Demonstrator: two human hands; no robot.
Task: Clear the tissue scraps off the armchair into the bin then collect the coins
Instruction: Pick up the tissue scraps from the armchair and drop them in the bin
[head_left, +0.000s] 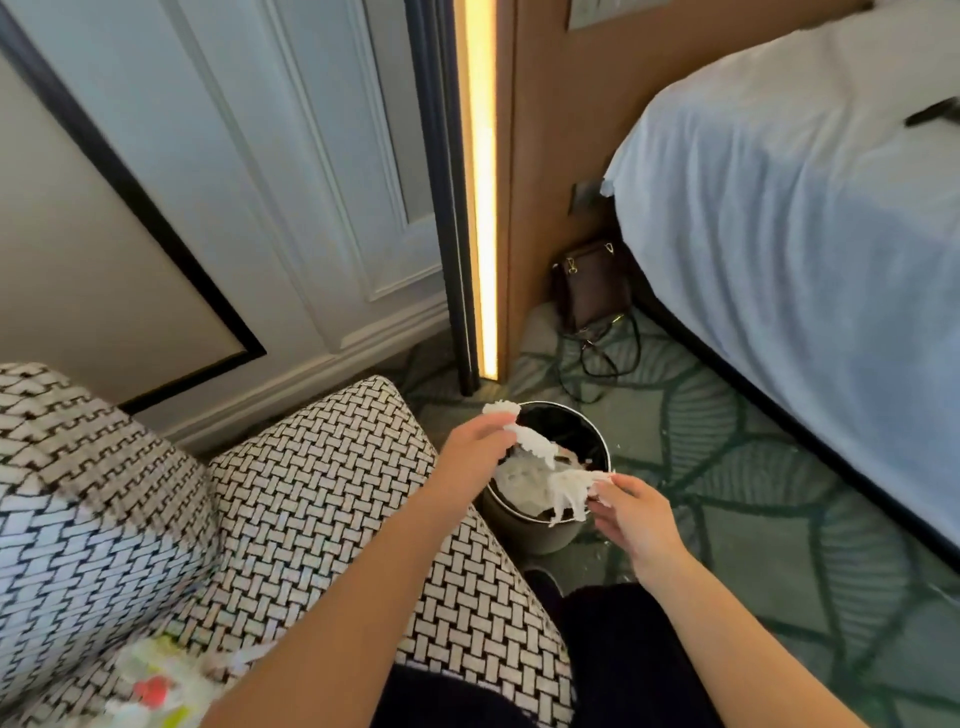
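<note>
Tissue scraps (532, 441) hang from both hands right over the bin (524, 538), which stands on the carpet (753, 493) at 3 o'clock of the armchair (322, 493) arm. The left hand (475, 444) has its fingers curled round one wad above the rim at 10 o'clock. The right hand (631, 514) pinches a stringy shred (569, 491) between thumb and fingers above the rim at 4 o'clock. White paper already lies inside the bin.

To drop them cleanly, I would bring both hands lower, inside the mouth, before letting go. The shred looks light and likely to cling or drift, and small white flecks (602, 543) already lie on the carpet at 5 o'clock of the bin. Rubbing thumb across fingers should shed clinging fibres.

More pale litter (156, 675) lies on the seat at 7 o'clock of the view, blurred, with red and yellow bits; I cannot make out any coins
</note>
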